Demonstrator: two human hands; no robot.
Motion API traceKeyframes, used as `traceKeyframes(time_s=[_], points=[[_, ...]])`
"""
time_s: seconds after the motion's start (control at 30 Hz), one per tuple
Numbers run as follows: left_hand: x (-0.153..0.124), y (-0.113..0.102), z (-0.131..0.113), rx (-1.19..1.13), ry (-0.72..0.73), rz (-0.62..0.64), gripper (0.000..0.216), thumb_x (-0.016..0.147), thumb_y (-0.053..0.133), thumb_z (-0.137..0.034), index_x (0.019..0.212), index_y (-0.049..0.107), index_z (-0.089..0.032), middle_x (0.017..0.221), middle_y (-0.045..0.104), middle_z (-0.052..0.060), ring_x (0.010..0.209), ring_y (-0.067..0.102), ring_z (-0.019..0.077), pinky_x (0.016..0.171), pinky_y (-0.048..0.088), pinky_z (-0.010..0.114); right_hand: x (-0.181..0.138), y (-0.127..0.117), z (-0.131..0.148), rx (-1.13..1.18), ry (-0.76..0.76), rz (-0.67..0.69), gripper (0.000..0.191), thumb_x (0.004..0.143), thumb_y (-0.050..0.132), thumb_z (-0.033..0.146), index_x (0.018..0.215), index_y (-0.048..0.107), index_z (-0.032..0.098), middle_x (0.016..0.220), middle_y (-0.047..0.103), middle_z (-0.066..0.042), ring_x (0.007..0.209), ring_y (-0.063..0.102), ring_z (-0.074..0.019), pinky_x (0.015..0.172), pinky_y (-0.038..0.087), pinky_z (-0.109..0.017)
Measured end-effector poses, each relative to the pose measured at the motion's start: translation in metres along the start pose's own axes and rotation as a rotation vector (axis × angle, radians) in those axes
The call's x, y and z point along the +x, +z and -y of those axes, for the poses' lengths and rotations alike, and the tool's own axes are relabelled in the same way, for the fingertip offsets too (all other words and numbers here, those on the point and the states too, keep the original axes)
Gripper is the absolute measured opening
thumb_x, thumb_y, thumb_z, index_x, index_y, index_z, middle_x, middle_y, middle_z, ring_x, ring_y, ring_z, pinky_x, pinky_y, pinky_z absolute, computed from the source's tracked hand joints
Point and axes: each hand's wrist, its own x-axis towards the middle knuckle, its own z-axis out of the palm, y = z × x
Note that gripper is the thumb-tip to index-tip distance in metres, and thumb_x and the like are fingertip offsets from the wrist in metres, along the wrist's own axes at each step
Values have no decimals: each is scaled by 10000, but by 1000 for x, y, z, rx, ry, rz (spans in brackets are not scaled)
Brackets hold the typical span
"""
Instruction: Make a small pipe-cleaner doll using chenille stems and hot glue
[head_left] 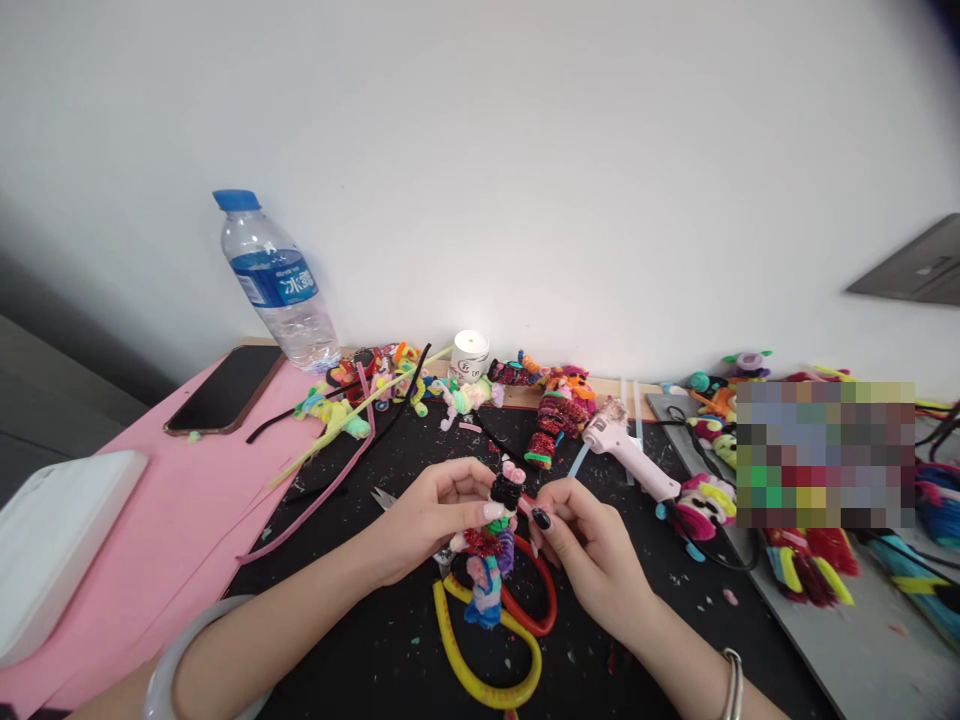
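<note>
We start at the far left of the counter (611,392), where a flat white box with rounded corners (64,545) sits on large pink sheets (191,480). Beyond it we've got a dark-screened phone (226,388) lying flat, and a clear plastic bottle with a blue cap and label (279,285) stands by the white wall (480,170). Moving right, fuzzy strips in pink, yellow and black (330,510) cross onto a black mat (360,650).

Now the middle, near side: our left hand (442,515) has thumb and fingers pinching a small multicoloured fuzzy figure with a black top (496,545), held up over scissors with yellow and red handles (536,678). Far behind it, a white printed cylinder (470,355) stands among more fuzzy figures (555,415).

Just right of the held figure, our right hand (581,540) has its fingertips drawn together by a tiny reddish bit; we can't tell whether it's gripped. Farther back lies a pale pink glue gun (630,450), and at far right a grey board (810,630) carries colourful fuzzy pieces (810,570), partly blurred out.
</note>
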Motion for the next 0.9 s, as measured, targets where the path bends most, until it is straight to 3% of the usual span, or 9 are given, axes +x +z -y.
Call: traceKeyframes(time_s=[0.27,0.47,0.6,0.9], points=[[0,0,1,11,-3,-8,269,688,730,-276,885,607,-140,760,653,19,534,515,59,385,282,133,1,2,2,15,20,-14,224,940,392,291,756,475,194,544,516,44,445,404,-82,456,323,-196],[0,1,0,11,9,-17,257,692,729,-261,878,605,-134,782,644,22,594,534,70,431,322,137,1,2,5,38,31,10,216,952,361,315,799,457,195,596,506,35,507,416,-94,480,327,-203],[0,1,0,8,18,-8,230,696,726,-255,850,600,-140,730,644,11,576,542,71,419,308,132,1,1,4,42,10,-25,232,949,362,322,775,449,194,590,479,36,514,394,-97,488,326,-213],[0,0,1,23,19,0,237,703,720,-264,873,610,-140,753,661,19,534,531,61,379,282,127,-1,0,0,-55,6,31,214,952,343,307,795,436,197,582,446,45,511,382,-101,493,308,-224]])
